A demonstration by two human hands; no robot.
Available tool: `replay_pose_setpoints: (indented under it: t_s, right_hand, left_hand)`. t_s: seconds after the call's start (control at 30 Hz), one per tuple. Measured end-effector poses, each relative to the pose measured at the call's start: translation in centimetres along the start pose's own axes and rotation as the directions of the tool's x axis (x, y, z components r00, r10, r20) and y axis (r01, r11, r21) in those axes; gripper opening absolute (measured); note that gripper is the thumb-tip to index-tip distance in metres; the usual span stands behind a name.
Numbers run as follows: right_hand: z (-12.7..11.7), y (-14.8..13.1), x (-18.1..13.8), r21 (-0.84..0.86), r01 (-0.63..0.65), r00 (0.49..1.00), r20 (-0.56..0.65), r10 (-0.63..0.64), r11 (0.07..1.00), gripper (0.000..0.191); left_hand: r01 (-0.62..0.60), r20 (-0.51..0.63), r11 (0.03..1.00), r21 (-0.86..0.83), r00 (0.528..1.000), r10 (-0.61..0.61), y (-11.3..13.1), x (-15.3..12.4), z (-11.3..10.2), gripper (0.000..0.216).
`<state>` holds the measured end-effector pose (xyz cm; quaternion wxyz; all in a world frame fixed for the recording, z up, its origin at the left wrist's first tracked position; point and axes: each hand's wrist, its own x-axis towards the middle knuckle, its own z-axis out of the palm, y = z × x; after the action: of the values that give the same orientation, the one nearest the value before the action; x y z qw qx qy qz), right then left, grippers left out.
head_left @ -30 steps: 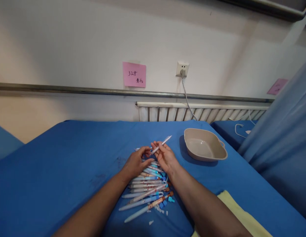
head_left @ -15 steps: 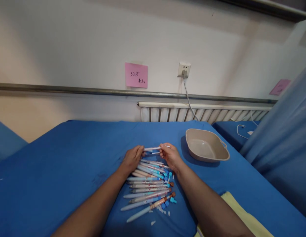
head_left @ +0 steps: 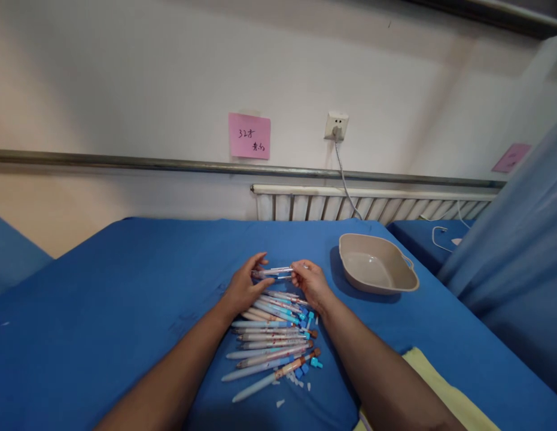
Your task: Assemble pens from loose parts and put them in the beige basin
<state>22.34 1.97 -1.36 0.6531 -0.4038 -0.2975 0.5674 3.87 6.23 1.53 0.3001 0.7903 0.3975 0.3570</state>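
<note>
Head view: right hand point(head_left: 312, 285) pinches a pen point(head_left: 279, 271); left hand point(head_left: 244, 288) gapes around its far end, so slack pinching could drop it.

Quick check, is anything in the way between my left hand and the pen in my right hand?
Nothing visible is. The left hand is open by one end of the pen, and the right hand pinches it toward the other end. The row of pens lies nearer you, not in between.
</note>
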Motion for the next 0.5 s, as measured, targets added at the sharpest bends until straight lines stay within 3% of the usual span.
replay_pose_setpoints:
  t_s: [0.2,0.37,0.5]
  right_hand:
    - [-0.09,0.03,0.15,-0.019,0.014,1.000,-0.002,-0.014,1.000,0.029]
    - [0.02,0.04,0.17,-0.024,-0.003,1.000,-0.009,0.003,1.000,0.028]
    - [-0.11,0.01,0.26,-0.047,0.003,1.000,-0.026,-0.004,0.999,0.027]
  left_hand:
    - [0.082,0.047,0.993,0.079,0.995,-0.086,0.33,-0.03,-0.25,0.037]
    - [-0.019,-0.036,1.000,0.006,0.999,0.020,0.24,0.11,-0.10,0.044]
    - [0.082,-0.042,0.996,0.024,0.996,-0.081,-0.06,0.08,-0.24,0.034]
